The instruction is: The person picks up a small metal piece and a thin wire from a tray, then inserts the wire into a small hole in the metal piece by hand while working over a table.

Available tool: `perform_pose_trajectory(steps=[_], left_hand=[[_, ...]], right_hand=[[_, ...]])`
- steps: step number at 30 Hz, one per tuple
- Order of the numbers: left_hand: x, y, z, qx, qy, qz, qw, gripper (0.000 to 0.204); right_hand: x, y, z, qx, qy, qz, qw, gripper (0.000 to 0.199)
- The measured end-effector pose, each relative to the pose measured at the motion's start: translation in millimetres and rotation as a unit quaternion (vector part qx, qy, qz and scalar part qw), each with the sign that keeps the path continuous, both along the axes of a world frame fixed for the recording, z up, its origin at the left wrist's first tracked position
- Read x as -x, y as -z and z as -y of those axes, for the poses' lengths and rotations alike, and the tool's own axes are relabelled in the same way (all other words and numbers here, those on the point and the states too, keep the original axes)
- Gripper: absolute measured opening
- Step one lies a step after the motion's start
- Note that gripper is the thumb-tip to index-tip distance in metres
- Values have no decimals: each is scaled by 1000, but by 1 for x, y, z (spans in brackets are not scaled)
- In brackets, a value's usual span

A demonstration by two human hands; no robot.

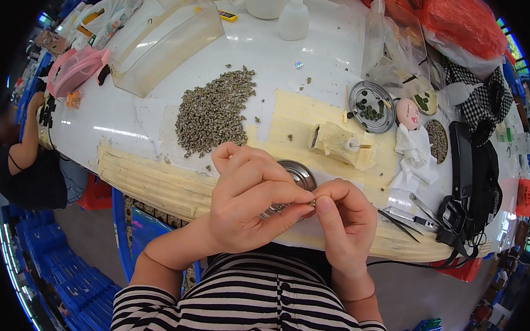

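A person in a striped top holds both hands together just above the near edge of a white desk [131, 115], the left hand [249, 197] and right hand [345, 216] each pinched narrow on one tiny grey-green bead-like piece [313, 202] caught between their fingertips. Just behind the hands sits a small round silver metal dish [299, 173], and further out to the left lies a heap of the same small grey-green pieces [214, 110]. Judging by the grip, the work goes best with fingertips close, light pressure, and the piece kept over the dish so a slip lands there.
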State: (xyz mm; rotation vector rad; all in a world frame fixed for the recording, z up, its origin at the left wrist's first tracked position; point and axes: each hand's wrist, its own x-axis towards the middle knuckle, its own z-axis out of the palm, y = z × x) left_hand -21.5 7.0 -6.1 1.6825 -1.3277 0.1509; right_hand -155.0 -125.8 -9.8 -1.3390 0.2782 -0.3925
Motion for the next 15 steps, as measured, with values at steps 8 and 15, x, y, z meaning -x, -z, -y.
perform_pose_trajectory(steps=[8, 15], left_hand=[[6, 2, -1, 3, -73, 90, 993, 25], [5, 1, -1, -17, -86, 81, 993, 22]], right_hand=[[0, -2, -1, 8, 41, 16, 999, 10], [0, 1, -3, 162, 84, 19, 983, 12]])
